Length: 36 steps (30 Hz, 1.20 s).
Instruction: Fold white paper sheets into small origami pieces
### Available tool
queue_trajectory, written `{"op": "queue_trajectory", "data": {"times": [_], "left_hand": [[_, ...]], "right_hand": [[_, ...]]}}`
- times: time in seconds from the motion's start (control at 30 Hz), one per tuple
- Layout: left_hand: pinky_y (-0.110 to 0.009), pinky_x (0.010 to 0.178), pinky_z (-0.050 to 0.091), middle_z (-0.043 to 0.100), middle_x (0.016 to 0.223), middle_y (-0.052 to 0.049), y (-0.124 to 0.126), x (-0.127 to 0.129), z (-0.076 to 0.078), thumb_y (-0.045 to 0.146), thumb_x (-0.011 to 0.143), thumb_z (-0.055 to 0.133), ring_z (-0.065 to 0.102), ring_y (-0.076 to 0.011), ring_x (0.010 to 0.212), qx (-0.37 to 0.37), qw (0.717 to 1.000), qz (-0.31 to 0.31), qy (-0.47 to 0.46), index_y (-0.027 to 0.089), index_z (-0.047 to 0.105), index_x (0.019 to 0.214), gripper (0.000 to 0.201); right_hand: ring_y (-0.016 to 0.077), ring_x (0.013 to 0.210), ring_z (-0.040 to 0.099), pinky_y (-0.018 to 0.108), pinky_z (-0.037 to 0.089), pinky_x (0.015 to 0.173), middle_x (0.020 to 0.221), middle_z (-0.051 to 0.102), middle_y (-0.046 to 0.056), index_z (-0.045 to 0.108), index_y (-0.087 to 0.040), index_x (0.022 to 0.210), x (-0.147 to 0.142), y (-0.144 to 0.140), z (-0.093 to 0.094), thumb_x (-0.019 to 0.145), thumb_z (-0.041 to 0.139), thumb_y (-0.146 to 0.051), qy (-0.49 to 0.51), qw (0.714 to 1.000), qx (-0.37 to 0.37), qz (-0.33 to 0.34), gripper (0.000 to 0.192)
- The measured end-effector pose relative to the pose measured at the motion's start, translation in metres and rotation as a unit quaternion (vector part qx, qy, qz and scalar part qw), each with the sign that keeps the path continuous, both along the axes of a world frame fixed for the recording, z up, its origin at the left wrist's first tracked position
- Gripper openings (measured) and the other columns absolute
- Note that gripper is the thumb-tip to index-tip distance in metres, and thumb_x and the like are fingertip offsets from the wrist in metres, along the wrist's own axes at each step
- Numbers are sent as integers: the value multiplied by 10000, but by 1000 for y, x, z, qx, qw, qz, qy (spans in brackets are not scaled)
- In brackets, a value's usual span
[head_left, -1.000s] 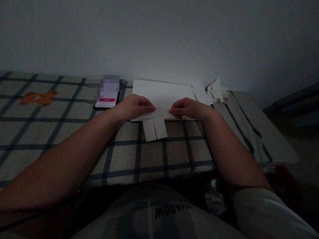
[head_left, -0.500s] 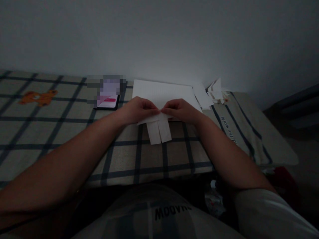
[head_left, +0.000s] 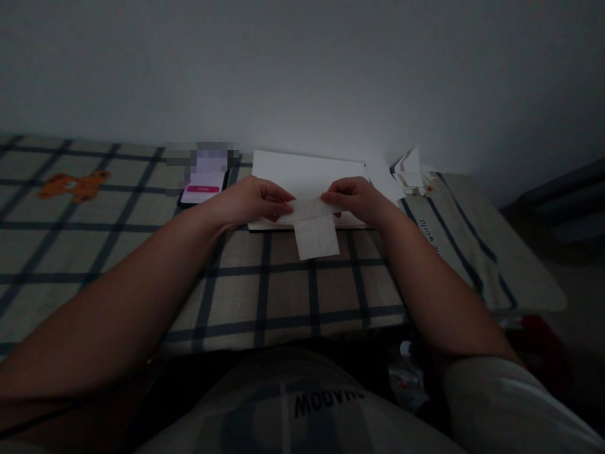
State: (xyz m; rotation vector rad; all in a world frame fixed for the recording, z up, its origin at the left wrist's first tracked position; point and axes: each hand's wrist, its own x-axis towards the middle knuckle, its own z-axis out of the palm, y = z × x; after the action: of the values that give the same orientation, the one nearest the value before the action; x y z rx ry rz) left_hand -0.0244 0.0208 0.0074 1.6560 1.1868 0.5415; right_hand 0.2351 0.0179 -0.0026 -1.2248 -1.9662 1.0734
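A folded piece of white paper [head_left: 316,236] is held up between my two hands, its lower flap hanging past the front edge of an open notebook [head_left: 302,173]. My left hand [head_left: 259,200] pinches the paper's left side between thumb and fingers. On the other side my right hand [head_left: 354,197] grips the upper right part in the same way. The notebook lies beneath, its lined page partly covered by the hands and paper.
A phone [head_left: 203,189] with a lit screen lies left of the notebook. Folded paper pieces [head_left: 411,171] stand at its right, by the wall. The checked cloth [head_left: 236,302] covers the table. A clear bottle [head_left: 407,381] is below the table edge.
My hands have moved apart from meeting at the paper's middle. The paper has shifted slightly right, and its hanging flap now shows a plain face instead of the split one.
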Motion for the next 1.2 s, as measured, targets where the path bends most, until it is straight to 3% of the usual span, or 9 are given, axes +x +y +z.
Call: {"op": "queue_trajectory", "data": {"times": [0.3,0.5,0.67,0.8,0.93,1.2], "left_hand": [[-261,697,521,765,887,-55,4,-5,0,200,662,789,692,-165,771,-15,999,5,-33,190,777,1051,390],[-227,669,475,742,870,-31,1,0,-1,287,689,802,650,-140,766,40,998,-21,-34,216,778,1098,416],[-238,596,439,743,819,-41,-7,8,-6,421,731,793,610,-146,695,57,998,-6,11,210,804,967,316],[-236,590,430,725,774,-31,-8,8,-7,414,736,783,583,-131,660,60,998,-23,7,199,787,874,256],[-233,586,425,697,735,-18,-10,10,-7,374,715,778,575,-126,648,34,999,-24,-8,178,751,815,222],[-228,549,375,663,695,-14,-18,18,-7,456,774,722,524,-114,623,86,995,-39,-6,160,745,801,298]], "right_hand": [[119,587,465,283,334,572,596,574,-4,608,-189,657,5,6,-2,836,688,-436,-2,999,-6,-32,315],[105,559,445,272,321,553,577,562,-17,608,-187,669,-1,2,-7,835,676,-429,27,999,-30,-17,301],[110,572,478,267,348,544,573,550,-26,601,-191,654,-15,-4,-6,773,735,-422,36,999,-26,1,292],[113,581,500,269,400,556,609,574,-20,610,-192,679,-16,-5,-3,744,758,-390,58,998,-11,-34,255],[123,608,532,276,430,580,646,613,-5,667,-185,749,-17,-6,-5,764,739,-388,60,998,-20,-26,216],[106,584,419,279,305,553,598,525,-33,640,-181,714,-25,-9,-5,775,724,-499,12,999,39,-33,335]]}}
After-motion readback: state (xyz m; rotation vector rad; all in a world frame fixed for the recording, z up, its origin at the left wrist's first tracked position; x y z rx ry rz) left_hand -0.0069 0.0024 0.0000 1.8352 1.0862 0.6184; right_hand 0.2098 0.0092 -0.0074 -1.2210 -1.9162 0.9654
